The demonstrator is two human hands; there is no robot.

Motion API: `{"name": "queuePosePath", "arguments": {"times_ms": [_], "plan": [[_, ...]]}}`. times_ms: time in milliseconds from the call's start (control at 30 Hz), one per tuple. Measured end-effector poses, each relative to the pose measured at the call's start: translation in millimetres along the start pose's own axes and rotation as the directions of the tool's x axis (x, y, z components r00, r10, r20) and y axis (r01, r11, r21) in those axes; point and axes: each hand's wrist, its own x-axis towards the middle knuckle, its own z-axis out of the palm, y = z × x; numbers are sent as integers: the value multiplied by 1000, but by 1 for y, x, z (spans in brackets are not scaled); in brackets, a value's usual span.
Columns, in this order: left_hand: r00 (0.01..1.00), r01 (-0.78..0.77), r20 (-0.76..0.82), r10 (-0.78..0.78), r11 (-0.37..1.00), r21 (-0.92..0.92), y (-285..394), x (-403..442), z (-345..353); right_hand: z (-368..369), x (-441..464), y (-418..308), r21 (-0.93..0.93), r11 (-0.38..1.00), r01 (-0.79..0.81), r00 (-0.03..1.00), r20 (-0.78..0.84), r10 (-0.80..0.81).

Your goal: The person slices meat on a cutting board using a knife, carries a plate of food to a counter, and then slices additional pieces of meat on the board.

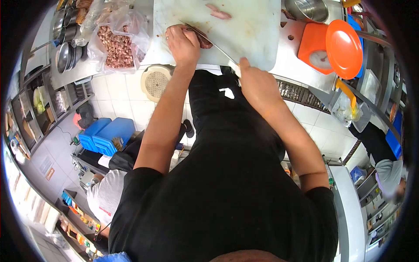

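My right hand (258, 82) is wrapped round the handle of a long knife (219, 49). Its blade slants up and left across a dark red piece of meat (204, 42) on the white cutting board (255, 37). With fingers curled, my left hand (182, 43) presses on that meat, close beside the blade; part of the meat is hidden under the hand. Farther up the board lies a pale pink strip of meat (218, 12). Left of the board, a clear plastic bag (135, 26) holds many diced meat pieces (114, 48).
To the right stand an orange kitchen scale (305, 46), an orange plate (345, 49) and a steel pot (312, 9). Metal bowls (65, 56) sit at the left. A beige stool (157, 83) is below the counter. Other people (107, 194) are behind on both sides.
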Motion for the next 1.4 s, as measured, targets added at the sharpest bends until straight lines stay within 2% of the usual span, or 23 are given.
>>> {"name": "queuePosePath", "arguments": {"times_ms": [167, 367, 500, 600, 633, 867, 1100, 1200, 1400], "plan": [[1000, 2, 4, -2, 1000, 0, 3, -1, -2, 5, -16, 6, -20, 999, -31, 999, 42, 32], [999, -47, -17, 47, 999, 3, -4, 0, 0, 38, 35, 12, 4, 998, 66, 994, -86, -65], [999, 28, -19, -29, 999, -31, 3, -1, -1, 25, 31, 27, -27, 997, 78, 991, -109, -81], [998, 59, -30, -59, 998, -24, 1, -5, -1, 14, 23, 39, -26, 997, -70, 991, -117, 67], [998, 64, -24, -65, 998, -22, 2, -4, -2, 8, 19, 41, -21, 997, -76, 989, -131, 73], [997, 77, -27, -78, 997, -8, 4, -4, -1, -18, -20, 7, -82, 991, 107, 989, -92, -115], [997, 81, 8, -81, 997, -2, 5, -4, -1, -24, -38, -3, -130, 990, 46, 998, -36, -51], [996, 84, 24, -84, 996, -1, 4, -3, -1, -24, -30, -9, -85, 996, 22, 1000, 21, -20], [999, 33, 22, -33, 999, -1, 2, 0, -3, -13, 28, -20, 30, 995, 95, 995, -22, -94]]}}
